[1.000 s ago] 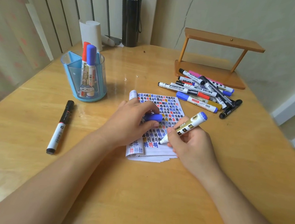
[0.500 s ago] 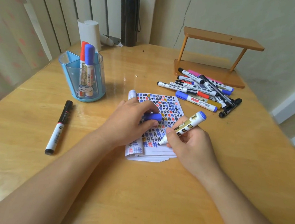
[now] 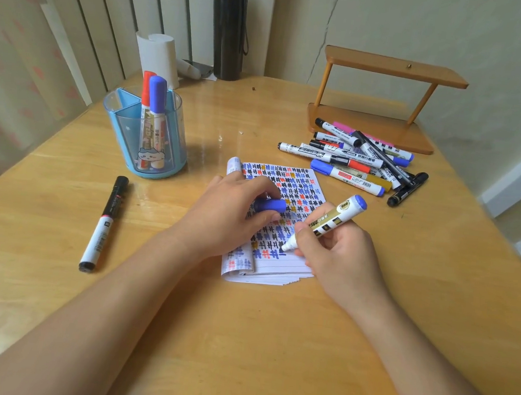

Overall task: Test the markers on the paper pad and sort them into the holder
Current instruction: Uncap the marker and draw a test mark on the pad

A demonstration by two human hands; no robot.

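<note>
Blue-ended white marker [image 3: 325, 226] sits pinched in the right hand [image 3: 340, 259], its tip touching the lined white paper pad [image 3: 291, 266] on the wooden table [image 3: 242, 336]. The left hand [image 3: 223, 217] rests on the pad, gripping a blue cap [image 3: 269, 205]. Farther off, a translucent blue plastic holder [image 3: 123, 136] contains two upright markers [image 3: 155, 108], and loose markers [image 3: 349, 165] are piled at right.
</note>
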